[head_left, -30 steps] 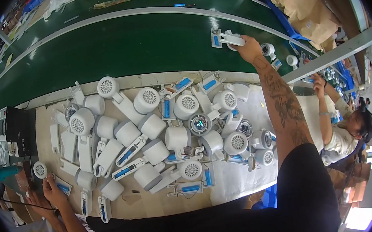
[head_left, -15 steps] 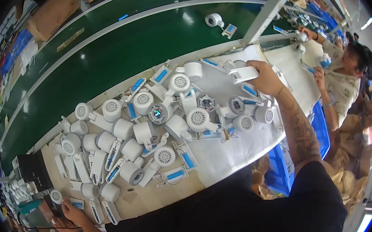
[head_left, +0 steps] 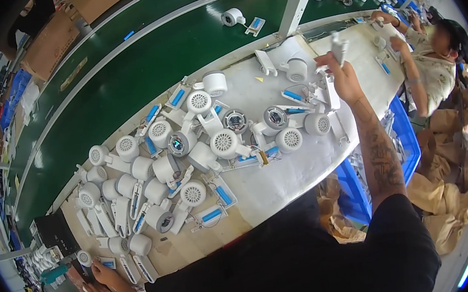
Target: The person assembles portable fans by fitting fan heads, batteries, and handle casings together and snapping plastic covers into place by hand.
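Note:
My right hand (head_left: 345, 82) is raised over the right end of the worktable, its fingers closed on a white plastic fan part (head_left: 339, 47), blurred by motion. Below the wrist lie white fan handle pieces (head_left: 330, 94), and left of the hand a round white fan head (head_left: 296, 70) rests on the table. A loose white handle shell (head_left: 265, 63) lies near the far edge. Several white fan heads with grilles (head_left: 224, 143) and open handles holding blue batteries (head_left: 223, 195) are heaped across the middle and left. My left hand is not in view.
A green conveyor (head_left: 141, 59) runs behind the worktable (head_left: 282, 181), with a loose fan on it. At lower left are a co-worker's hands (head_left: 103, 279); at right sits another person (head_left: 432, 65). Blue crates (head_left: 406, 146) stand below the right edge, and a black box (head_left: 55, 235) at left.
My right hand has lifted from the table, moving away from the pieces there, with a white part in it. The view has shifted. A handle shell now shows loose near the far edge.

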`<state>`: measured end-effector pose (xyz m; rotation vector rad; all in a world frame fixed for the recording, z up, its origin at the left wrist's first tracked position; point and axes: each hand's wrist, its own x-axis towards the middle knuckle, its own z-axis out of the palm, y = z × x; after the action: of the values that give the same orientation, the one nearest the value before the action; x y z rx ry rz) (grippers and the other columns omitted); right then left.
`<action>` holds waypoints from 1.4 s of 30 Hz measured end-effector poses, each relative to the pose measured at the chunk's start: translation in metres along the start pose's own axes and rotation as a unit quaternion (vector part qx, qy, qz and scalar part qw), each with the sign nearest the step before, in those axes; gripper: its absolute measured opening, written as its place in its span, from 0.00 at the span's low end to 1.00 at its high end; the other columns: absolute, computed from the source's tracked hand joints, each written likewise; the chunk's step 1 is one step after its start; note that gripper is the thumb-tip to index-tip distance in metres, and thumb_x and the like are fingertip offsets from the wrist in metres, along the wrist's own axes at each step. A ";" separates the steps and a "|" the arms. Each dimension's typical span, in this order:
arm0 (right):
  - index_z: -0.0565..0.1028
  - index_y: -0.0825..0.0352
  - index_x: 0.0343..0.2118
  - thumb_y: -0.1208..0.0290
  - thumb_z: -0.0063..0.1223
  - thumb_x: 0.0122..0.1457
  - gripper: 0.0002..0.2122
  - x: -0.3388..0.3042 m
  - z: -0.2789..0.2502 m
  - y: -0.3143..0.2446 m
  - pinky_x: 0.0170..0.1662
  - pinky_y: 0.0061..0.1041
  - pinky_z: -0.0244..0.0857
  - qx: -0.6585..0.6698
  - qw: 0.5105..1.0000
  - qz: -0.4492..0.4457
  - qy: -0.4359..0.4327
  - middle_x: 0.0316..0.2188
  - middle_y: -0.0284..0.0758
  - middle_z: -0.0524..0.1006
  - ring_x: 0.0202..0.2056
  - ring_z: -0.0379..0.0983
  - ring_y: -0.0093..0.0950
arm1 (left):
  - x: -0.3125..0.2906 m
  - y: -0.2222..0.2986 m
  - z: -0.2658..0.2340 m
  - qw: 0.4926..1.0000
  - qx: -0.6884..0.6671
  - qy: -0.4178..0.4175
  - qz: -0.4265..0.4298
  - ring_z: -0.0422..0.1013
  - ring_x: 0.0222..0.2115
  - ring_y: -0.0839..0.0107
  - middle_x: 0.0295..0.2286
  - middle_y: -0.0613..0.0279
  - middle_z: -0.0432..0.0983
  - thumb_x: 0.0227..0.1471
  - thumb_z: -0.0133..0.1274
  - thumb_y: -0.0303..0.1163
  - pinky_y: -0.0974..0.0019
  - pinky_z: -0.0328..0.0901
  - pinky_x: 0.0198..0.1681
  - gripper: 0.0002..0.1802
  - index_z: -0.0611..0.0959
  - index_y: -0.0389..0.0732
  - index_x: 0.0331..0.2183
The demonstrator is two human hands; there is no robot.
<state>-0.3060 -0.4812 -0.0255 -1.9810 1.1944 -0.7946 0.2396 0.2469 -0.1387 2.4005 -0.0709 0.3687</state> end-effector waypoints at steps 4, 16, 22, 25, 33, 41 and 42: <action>0.72 0.68 0.55 0.67 0.42 0.70 0.16 -0.001 0.011 -0.035 0.47 0.27 0.68 0.076 0.989 -0.087 0.095 0.43 0.38 0.79 0.44 0.74 0.26 | 0.001 -0.005 -0.004 1.000 -0.006 -0.012 0.002 0.72 0.29 0.67 0.29 0.52 0.80 0.61 0.53 0.44 0.63 0.66 0.37 0.24 0.82 0.27 0.36; 0.77 0.71 0.34 0.66 0.51 0.55 0.12 0.050 0.115 -0.048 0.45 0.44 0.69 -0.349 0.895 -0.267 -0.080 0.33 0.47 0.76 0.39 0.74 0.48 | -0.004 0.011 0.004 1.000 -0.017 0.012 0.007 0.71 0.28 0.71 0.26 0.56 0.79 0.62 0.53 0.44 0.67 0.66 0.35 0.24 0.81 0.28 0.34; 0.76 0.70 0.38 0.60 0.57 0.54 0.16 0.053 0.117 -0.055 0.46 0.43 0.71 -0.409 0.894 -0.138 -0.122 0.39 0.50 0.79 0.41 0.77 0.48 | -0.002 -0.001 0.002 0.999 -0.034 0.023 0.002 0.70 0.28 0.72 0.26 0.57 0.79 0.62 0.53 0.44 0.67 0.66 0.35 0.24 0.81 0.28 0.33; 0.74 0.71 0.43 0.61 0.63 0.50 0.22 0.071 0.098 -0.049 0.45 0.42 0.71 -0.363 0.918 -0.080 -0.137 0.35 0.51 0.80 0.40 0.77 0.48 | -0.003 0.003 0.006 0.999 -0.045 0.021 -0.001 0.70 0.28 0.72 0.26 0.58 0.79 0.62 0.53 0.44 0.67 0.66 0.35 0.24 0.81 0.27 0.34; 0.76 0.71 0.45 0.57 0.66 0.53 0.24 0.118 0.053 0.050 0.43 0.33 0.71 -0.076 0.992 0.086 -0.050 0.38 0.44 0.81 0.37 0.79 0.35 | -0.002 0.002 0.007 0.998 -0.057 0.015 0.013 0.68 0.27 0.73 0.26 0.58 0.78 0.62 0.53 0.44 0.66 0.65 0.34 0.23 0.81 0.28 0.34; 0.73 0.68 0.38 0.62 0.52 0.61 0.13 0.085 0.046 0.042 0.39 0.38 0.68 -0.155 0.971 0.007 0.182 0.32 0.52 0.77 0.36 0.76 0.46 | -0.002 0.004 0.007 0.999 -0.027 0.021 0.034 0.66 0.26 0.72 0.24 0.58 0.75 0.62 0.52 0.44 0.65 0.64 0.32 0.24 0.80 0.28 0.32; 0.73 0.68 0.38 0.62 0.52 0.61 0.13 0.079 0.042 0.039 0.39 0.38 0.68 -0.155 0.971 0.011 0.184 0.32 0.52 0.77 0.36 0.76 0.46 | -0.002 0.005 0.006 0.999 -0.027 0.018 0.038 0.66 0.26 0.72 0.24 0.58 0.75 0.62 0.52 0.44 0.65 0.64 0.32 0.24 0.80 0.28 0.32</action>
<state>-0.2617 -0.5569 -0.0693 -2.1212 1.6367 -1.0493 0.2379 0.2389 -0.1403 2.3423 -0.1530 0.4402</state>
